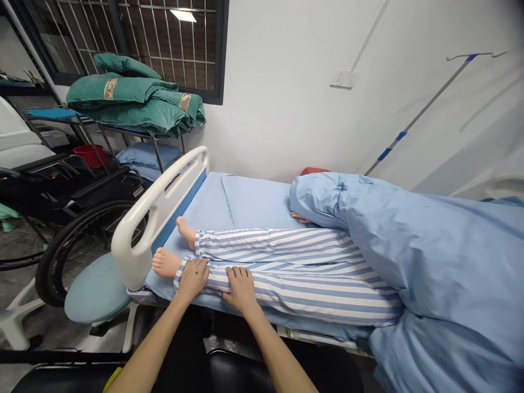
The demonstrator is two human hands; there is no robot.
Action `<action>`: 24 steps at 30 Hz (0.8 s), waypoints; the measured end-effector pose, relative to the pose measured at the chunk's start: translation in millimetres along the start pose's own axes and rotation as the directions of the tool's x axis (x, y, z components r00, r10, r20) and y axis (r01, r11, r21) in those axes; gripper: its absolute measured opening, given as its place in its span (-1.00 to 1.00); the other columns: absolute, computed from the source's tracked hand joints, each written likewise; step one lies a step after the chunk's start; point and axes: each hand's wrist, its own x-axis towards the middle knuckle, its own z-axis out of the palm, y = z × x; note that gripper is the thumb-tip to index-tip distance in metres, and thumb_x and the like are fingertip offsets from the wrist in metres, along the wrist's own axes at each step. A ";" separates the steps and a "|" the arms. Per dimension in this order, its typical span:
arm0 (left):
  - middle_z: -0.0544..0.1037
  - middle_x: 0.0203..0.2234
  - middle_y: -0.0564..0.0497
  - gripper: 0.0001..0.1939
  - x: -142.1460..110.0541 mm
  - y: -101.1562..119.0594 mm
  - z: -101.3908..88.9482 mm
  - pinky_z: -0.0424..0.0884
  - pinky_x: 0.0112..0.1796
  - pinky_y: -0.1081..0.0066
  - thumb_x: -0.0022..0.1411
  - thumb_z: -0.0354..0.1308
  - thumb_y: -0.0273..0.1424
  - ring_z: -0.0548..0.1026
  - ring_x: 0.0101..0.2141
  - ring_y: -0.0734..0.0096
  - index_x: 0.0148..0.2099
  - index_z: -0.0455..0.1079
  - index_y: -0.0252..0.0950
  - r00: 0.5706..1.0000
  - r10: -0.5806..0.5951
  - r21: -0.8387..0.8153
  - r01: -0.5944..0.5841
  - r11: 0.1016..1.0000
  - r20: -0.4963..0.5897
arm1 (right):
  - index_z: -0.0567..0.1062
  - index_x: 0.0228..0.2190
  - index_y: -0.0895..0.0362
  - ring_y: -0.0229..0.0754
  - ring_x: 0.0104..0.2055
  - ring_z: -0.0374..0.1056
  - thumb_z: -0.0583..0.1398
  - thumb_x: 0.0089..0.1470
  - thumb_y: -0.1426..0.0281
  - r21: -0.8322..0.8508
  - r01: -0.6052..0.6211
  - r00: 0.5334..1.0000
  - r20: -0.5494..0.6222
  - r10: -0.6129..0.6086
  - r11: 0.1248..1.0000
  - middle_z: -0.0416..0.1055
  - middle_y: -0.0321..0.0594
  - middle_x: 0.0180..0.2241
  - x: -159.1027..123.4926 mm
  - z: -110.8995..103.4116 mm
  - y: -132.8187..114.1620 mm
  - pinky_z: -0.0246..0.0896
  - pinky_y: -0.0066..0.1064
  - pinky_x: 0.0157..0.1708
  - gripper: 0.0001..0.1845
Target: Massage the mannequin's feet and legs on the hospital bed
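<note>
Left hand point(193, 278) and right hand point(241, 289) flat on a manikin's striped pajama leg point(295, 289)

A hospital bed point(254, 196) carries a striped-pyjama manikin point(278, 262) and blue quilt point(442, 256).

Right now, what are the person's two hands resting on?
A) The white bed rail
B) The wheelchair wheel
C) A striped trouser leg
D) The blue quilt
C: the left hand and right hand both lie on the nearer striped trouser leg, close to the bare foot.
</note>
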 end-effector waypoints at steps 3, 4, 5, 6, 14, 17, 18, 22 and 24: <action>0.48 -0.38 -0.07 -0.77 2.8 11.9 -5.1 0.19 -0.15 0.35 0.21 -0.13 -0.38 0.37 -0.26 0.31 -0.32 0.35 -0.28 0.994 -0.030 -0.077 0.022 0.997 -0.104 | 0.26 -0.03 0.11 0.02 -0.08 0.16 0.28 -0.28 0.17 0.030 0.005 1.000 -0.015 -0.005 1.000 0.30 -0.07 -0.13 -0.5 -1.3 0.7 -0.12 -0.18 -0.02 -0.27; 0.46 -0.43 -0.05 -0.75 4.6 15.8 -5.7 0.20 -0.19 0.38 0.22 -0.14 -0.36 0.37 -0.29 0.34 -0.38 0.34 -0.28 0.991 -0.051 -0.110 0.038 0.993 -0.122 | 0.27 -0.04 0.11 0.02 -0.08 0.16 0.27 -0.28 0.17 0.040 0.008 1.000 -0.020 -0.007 0.999 0.30 -0.06 -0.14 -0.7 -1.6 1.1 -0.11 -0.18 -0.02 -0.28; 0.44 -0.49 -0.02 -0.71 7.0 19.1 -5.3 0.20 -0.24 0.42 0.23 -0.15 -0.34 0.36 -0.35 0.37 -0.44 0.32 -0.28 0.989 -0.086 -0.142 0.068 0.988 -0.122 | 0.27 -0.05 0.12 0.02 -0.09 0.16 0.27 -0.28 0.15 0.049 0.010 1.000 -0.025 -0.009 0.999 0.30 -0.06 -0.14 -0.9 -1.9 1.4 -0.11 -0.18 -0.03 -0.29; 0.41 -0.56 0.01 -0.67 9.6 21.6 -4.1 0.19 -0.31 0.45 0.23 -0.16 -0.32 0.34 -0.42 0.41 -0.50 0.30 -0.28 0.986 -0.131 -0.163 0.113 0.980 -0.103 | 0.28 -0.05 0.12 0.03 -0.09 0.16 0.26 -0.28 0.14 0.056 0.011 1.000 -0.028 -0.009 0.998 0.30 -0.05 -0.14 -1.0 -2.1 1.7 -0.10 -0.18 -0.03 -0.29; 0.44 -0.62 0.00 -0.69 23.3 17.9 17.1 0.02 -0.44 0.45 0.15 -0.09 -0.35 0.32 -0.52 0.44 -0.55 0.35 -0.28 0.936 -0.353 0.077 0.352 0.933 -0.006 | 0.31 -0.06 0.12 0.02 -0.09 0.18 0.20 -0.18 0.08 0.109 0.014 0.998 -0.063 -0.007 0.994 0.32 -0.05 -0.15 -1.6 0.1 3.1 -0.09 -0.16 -0.04 -0.36; 0.48 -0.57 -0.03 -0.67 21.9 17.9 20.2 0.03 -0.43 0.44 0.18 -0.11 -0.32 0.36 -0.50 0.42 -0.52 0.37 -0.27 0.940 -0.340 0.138 0.340 0.930 -0.025 | 0.32 -0.07 0.13 0.01 -0.09 0.18 0.17 -0.13 0.09 0.149 -0.005 0.996 -0.084 0.018 0.989 0.33 -0.06 -0.15 -0.2 -0.7 3.4 -0.06 -0.18 -0.04 -0.41; 0.49 -0.56 -0.03 -0.66 21.2 18.4 20.7 0.03 -0.42 0.44 0.19 -0.12 -0.32 0.36 -0.49 0.41 -0.52 0.37 -0.27 0.941 -0.336 0.140 0.337 0.931 -0.032 | 0.32 -0.07 0.13 -0.01 -0.08 0.18 0.16 -0.10 0.11 0.170 -0.011 0.994 -0.107 0.030 0.985 0.33 -0.06 -0.14 1.1 -2.2 2.7 -0.05 -0.20 -0.04 -0.44; 0.46 -0.59 -0.03 -0.68 19.3 18.9 21.1 0.05 -0.43 0.44 0.18 -0.12 -0.33 0.35 -0.51 0.40 -0.51 0.36 -0.26 0.938 -0.345 0.091 0.346 0.934 -0.030 | 0.37 -0.23 0.14 -0.14 -0.15 0.23 0.02 0.10 0.29 0.291 0.010 0.971 -0.232 0.061 0.957 0.37 -0.13 -0.25 15.0 -13.3 -11.7 0.03 -0.35 -0.14 -0.75; 0.44 -0.60 -0.02 -0.74 18.3 16.8 20.8 0.06 -0.43 0.44 0.14 -0.07 -0.34 0.32 -0.51 0.38 -0.52 0.34 -0.26 0.925 -0.379 -0.016 0.379 0.925 -0.018 | 0.37 -0.37 0.14 -0.23 -0.28 0.26 -0.06 0.16 0.37 0.370 0.042 0.961 -0.269 0.063 0.928 0.37 -0.20 -0.38 26.7 -17.6 -27.5 0.05 -0.45 -0.26 -0.76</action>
